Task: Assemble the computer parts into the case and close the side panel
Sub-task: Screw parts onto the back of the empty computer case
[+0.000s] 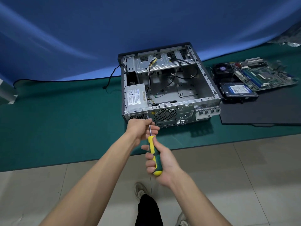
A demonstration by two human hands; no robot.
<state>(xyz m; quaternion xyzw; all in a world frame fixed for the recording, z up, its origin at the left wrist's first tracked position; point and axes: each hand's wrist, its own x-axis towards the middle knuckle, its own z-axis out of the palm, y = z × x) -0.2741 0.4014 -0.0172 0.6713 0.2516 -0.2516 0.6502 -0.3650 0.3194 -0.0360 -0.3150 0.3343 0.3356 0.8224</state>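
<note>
Head view: the open grey metal case lies on the green worktop, power supply in its near-left corner. The right hand grips a yellow-green screwdriver; the left hand pinches its shaft at the case's rear.

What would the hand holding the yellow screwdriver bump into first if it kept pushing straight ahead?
Probably the left hand, which grips the screwdriver shaft just ahead of the right hand. Beyond it is the computer case back panel.
</note>
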